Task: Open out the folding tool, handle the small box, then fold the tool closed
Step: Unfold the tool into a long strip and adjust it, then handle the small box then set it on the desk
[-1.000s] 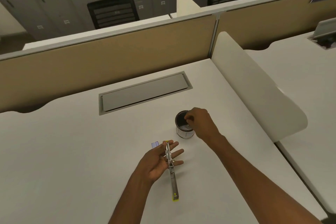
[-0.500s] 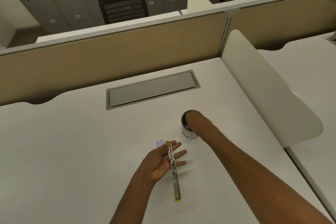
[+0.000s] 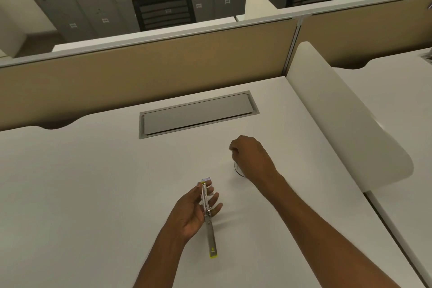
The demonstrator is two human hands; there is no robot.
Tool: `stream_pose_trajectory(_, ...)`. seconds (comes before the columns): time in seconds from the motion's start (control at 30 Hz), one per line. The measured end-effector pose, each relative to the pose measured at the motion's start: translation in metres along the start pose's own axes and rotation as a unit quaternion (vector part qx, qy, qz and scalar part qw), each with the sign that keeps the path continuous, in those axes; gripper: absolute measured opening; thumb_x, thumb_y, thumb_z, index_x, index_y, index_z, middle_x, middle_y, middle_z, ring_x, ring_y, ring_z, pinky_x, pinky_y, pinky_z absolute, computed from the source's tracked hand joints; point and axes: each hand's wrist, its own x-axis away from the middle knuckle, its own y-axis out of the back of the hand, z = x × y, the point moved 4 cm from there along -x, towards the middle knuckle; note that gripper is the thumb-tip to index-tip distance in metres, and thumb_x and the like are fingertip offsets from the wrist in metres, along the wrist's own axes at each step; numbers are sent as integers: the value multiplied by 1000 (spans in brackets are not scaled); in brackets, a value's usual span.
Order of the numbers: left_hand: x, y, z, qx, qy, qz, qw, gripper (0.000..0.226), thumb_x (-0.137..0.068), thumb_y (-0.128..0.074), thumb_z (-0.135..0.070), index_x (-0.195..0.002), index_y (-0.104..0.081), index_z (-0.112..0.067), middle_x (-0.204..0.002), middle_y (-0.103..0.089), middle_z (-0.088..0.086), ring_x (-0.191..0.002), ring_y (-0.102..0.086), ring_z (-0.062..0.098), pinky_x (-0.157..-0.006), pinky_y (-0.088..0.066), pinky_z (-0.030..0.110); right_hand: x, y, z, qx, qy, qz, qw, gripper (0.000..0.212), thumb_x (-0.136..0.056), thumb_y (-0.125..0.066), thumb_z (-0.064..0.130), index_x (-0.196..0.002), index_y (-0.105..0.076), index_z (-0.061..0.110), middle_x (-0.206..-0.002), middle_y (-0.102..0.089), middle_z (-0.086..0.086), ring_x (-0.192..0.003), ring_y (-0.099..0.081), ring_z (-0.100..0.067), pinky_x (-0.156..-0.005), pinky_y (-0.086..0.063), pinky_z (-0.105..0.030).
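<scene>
Near the middle of the white tabletop [image 3: 93, 182], the folding tool [image 3: 208, 220] is held opened out in the left hand [image 3: 196, 210], its fingers loosely curled round the metal part while the yellow-tipped handle points toward the viewer. A small box [image 3: 206, 179] is seen just beyond the tool's far tip. The right hand [image 3: 251, 156] is closed into a loose fist over a round container [image 3: 238, 170], mostly hidden; whether anything is pinched cannot be told.
</scene>
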Motion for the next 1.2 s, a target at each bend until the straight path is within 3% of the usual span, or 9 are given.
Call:
stream_pose_trajectory(0.17, 0, 52, -19, -28, -56, -48, 997, 29, -102, -59, -24, -121, -72, -8, -111, -68, 10, -78, -67, 24, -75, -58, 42, 36, -35, 29, -154, -17, 43, 987, 19, -94, -59, 9, -107, -73, 7, -107, -73, -5, -94, -68, -18, -82, -48, -18)
stream_pose_trajectory(0.3, -1, 77, -33, -51, -99, -93, 989, 35, -105, -53, -28, -126, -67, -5, -103, -62, 10, -63, -58, 17, -59, -48, 34, 49, -93, 23, -127, -55, 97, 986, 20, -90, -55, 9, -84, -73, 5, -89, -74, -12, -70, -57, -14, -66, -44, -27)
stream_pose_trajectory(0.37, -2, 83, -38, -65, -108, -103, 987, 33, -105, -53, -28, -122, -68, -4, -99, -60, 9, -63, -55, 17, -58, -46, 33, 52, -107, 19, -154, -89, 70, 981, 17, -85, -57, 7, -80, -69, -4, -83, -69, -22, -65, -56, -27, -65, -47, -39)
stream_pose_trajectory(0.43, -4, 87, -41, -79, -117, -107, 984, 25, -104, -55, -20, -117, -69, -3, -100, -61, 11, -65, -56, 19, -59, -46, 34, 54, -118, 16, -195, -109, 46, 974, 18, -82, -63, 5, -95, -67, -7, -98, -68, -23, -85, -63, -35, -78, -53, -45)
stream_pose_trajectory(0.57, -9, 86, -40, -99, -156, -116, 976, 13, -102, -57, -7, -115, -59, -3, -105, -76, 21, -83, -75, 31, -69, -61, 36, 50, -142, 13, -193, -64, 96, 974, 63, -82, -72, 6, -140, -49, 16, -144, -50, -4, -127, -51, -22, -112, -41, -38)
stream_pose_trajectory(0.73, -20, 86, -42, -183, -207, -155, 949, 13, -97, -65, -3, -110, -68, -1, -100, -77, 18, -92, -77, 32, -89, -58, 43, 48, -146, 14, -89, 9, 100, 991, 56, -90, -65, 12, -142, -48, 17, -144, -51, -4, -131, -45, -25, -109, -36, -31)
stream_pose_trajectory(0.83, -24, 91, -45, -273, -239, -199, 910, 5, -92, -75, -17, -96, -75, -14, -88, -75, 9, -82, -69, 25, -76, -55, 36, 53, -143, 15, -99, 25, 76, 992, 43, -90, -65, 17, -133, -57, 15, -133, -59, -3, -120, -53, -24, -101, -43, -32)
stream_pose_trajectory(0.97, -26, 92, -53, -379, -276, -236, 851, 8, -86, -81, -20, -88, -75, -14, -81, -77, 6, -75, -68, 15, -70, -52, 26, 64, -146, 14, -261, 14, 59, 963, 43, -85, -72, 11, -126, -60, 19, -127, -59, -2, -112, -59, -16, -97, -51, -30)
stream_pose_trajectory(1.2, -25, 89, -54, -459, -317, -257, 789, 13, -82, -83, -10, -79, -72, -16, -75, -70, -2, -74, -67, 18, -71, -52, 24, 94, -151, 16, -455, -70, 93, 883, 39, -96, -59, 4, -130, -64, 21, -143, -53, 13, -130, -50, 3, -111, -39, -18)
